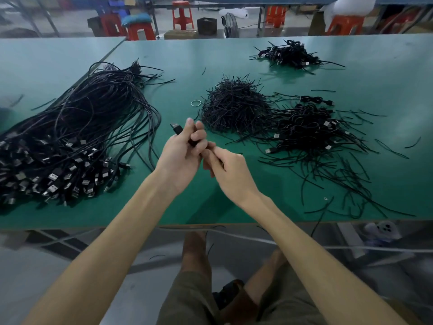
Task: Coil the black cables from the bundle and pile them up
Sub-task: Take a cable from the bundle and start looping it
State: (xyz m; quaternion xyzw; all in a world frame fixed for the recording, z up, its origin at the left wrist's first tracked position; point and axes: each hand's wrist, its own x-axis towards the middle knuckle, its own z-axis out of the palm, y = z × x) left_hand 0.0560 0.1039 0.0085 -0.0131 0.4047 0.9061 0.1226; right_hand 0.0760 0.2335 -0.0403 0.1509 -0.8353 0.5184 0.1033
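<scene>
Head view: our left hand [180, 158] grips a coiled cable [177, 129], plug pointing far-left. Our right hand [225, 165], touching the left, pinches the cable's near end. The pile [311, 127] lies right, nearer our right hand, across bare table [234, 198]. The bundle [82, 127] sits left, with ties [234, 109] beyond.

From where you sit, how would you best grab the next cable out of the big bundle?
Probably by a USB plug at the near end of the bundle, coming from the right: the plugs fan out there, while the cords behind lie tangled.
</scene>
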